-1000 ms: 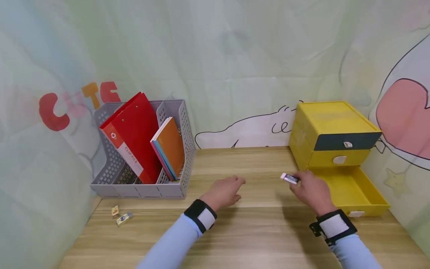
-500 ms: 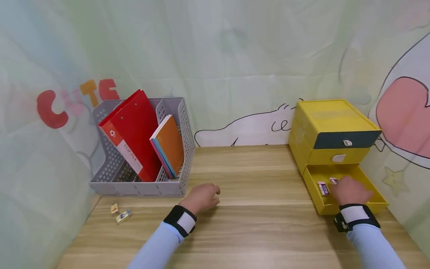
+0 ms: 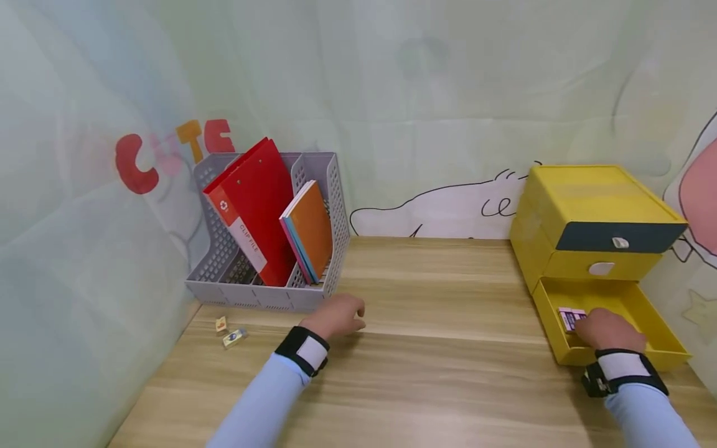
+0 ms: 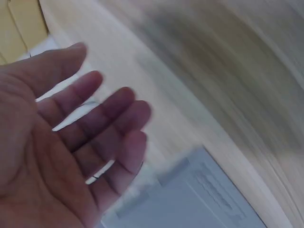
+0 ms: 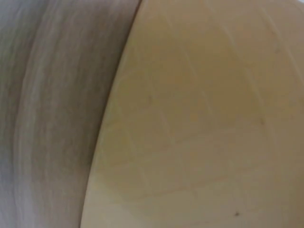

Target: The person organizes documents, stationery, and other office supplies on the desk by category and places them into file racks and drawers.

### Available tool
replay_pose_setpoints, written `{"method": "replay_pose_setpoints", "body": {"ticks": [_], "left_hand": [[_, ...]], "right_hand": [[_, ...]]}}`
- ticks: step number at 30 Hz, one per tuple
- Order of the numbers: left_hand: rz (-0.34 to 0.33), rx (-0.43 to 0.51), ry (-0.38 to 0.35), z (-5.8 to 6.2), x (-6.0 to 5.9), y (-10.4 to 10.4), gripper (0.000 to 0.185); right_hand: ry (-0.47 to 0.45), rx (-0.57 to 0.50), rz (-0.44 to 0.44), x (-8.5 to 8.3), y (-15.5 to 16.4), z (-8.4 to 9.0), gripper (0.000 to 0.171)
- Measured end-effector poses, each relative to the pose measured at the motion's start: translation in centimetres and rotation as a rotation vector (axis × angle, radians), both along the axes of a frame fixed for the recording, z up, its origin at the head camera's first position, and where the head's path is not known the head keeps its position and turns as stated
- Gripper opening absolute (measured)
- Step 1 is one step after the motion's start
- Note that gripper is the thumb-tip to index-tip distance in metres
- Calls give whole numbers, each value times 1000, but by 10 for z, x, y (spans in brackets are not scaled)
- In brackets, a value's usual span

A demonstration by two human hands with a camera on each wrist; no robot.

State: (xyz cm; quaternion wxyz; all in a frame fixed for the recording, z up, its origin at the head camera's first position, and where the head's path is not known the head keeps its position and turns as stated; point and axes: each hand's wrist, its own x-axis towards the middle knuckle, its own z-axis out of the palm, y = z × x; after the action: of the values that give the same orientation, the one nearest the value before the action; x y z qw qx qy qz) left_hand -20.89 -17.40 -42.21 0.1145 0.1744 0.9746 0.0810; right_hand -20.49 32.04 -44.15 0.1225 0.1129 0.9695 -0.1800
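Note:
My right hand (image 3: 607, 330) is inside the open bottom drawer (image 3: 655, 314) of a yellow drawer unit (image 3: 588, 199) at the right of the wooden table (image 3: 437, 373). Its fingers lie loosely beside white-and-purple erasers (image 3: 570, 318) on the drawer floor. The blurred right wrist view shows only the yellow drawer (image 5: 199, 118) and table (image 5: 52, 118), not the hand. My left hand (image 3: 336, 316) hovers low over the table near the grey file holder (image 3: 263, 297), holding nothing. In the left wrist view its fingers (image 4: 95, 123) are spread and relaxed.
The grey file holder holds a red clip file (image 3: 254, 205) and orange notebooks (image 3: 310, 230). Two small yellowish items (image 3: 221, 324) (image 3: 233, 337) lie on the table left of my left hand. A printed curtain encloses the table at the back and sides.
My right hand carried an eraser from above the table into the drawer, where it now lies with another. My left hand drew back toward the file holder. The view shifted left.

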Motion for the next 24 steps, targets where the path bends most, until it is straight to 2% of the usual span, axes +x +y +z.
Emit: {"method": "replay_pose_setpoints", "body": {"ticks": [4,9,13,17,21,24], "left_hand": [[114,24,-84,5,-2,-24,14],[263,-11,-135,9,3,-55,16],[350,-53,-98,13,9,-79,16],[434,-107,-21,13,15,-103,20],[551,-200,48,8,20,-125,17],[656,-243,60,4,23,-139,17]], "right_hand": [[-2,-3,-24,2,1,0,39],[-5,-5,-25,2,1,1,39],[3,-2,-18,2,-1,1,38],[4,8,-27,1,-4,2,37],[-4,38,-53,0,-7,2,36],[15,55,-62,1,-10,4,34]]}}
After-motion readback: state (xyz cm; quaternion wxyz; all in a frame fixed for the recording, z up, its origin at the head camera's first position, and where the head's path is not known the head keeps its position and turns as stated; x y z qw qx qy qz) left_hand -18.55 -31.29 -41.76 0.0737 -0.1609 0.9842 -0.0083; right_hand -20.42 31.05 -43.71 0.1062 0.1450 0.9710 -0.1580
